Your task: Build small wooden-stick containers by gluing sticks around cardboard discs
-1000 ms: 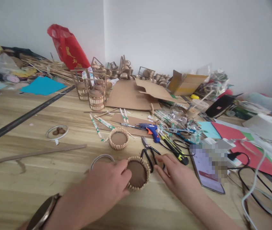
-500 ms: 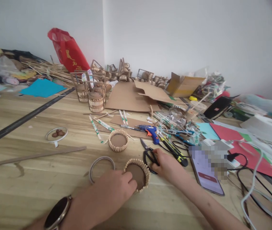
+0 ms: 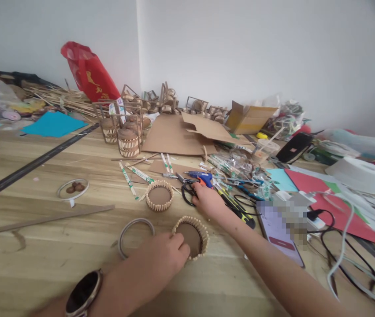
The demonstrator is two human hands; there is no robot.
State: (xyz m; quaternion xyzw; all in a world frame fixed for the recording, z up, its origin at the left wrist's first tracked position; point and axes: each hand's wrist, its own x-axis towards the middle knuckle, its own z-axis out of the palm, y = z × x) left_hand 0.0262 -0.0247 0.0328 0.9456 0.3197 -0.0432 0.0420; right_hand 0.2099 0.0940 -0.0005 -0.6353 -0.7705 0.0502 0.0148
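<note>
My left hand (image 3: 165,255), with a watch on its wrist, is closed on the near side of a small round basket (image 3: 192,240) with a cardboard base and a wall of short wooden sticks. Farther out, my right hand (image 3: 205,200) grips the black handles of a pair of scissors (image 3: 187,193), its blades pointing away beside the blue glue gun (image 3: 202,177). A second stick-walled basket (image 3: 159,196) sits on the table left of the scissors. Left of my left hand lies a ring (image 3: 136,233), partly covered by that hand.
A yellow-black utility knife (image 3: 236,207) and a phone (image 3: 281,235) lie to the right, with cables (image 3: 349,246) beyond. Cardboard sheets (image 3: 170,134), finished lidded baskets (image 3: 128,141) and wrapped sticks (image 3: 128,180) stand or lie farther back. At left is a ring with brown balls (image 3: 75,187).
My right hand has carried the scissors away from me and to the left, beside the glue gun. My left hand stays on the basket; the view has shifted slightly.
</note>
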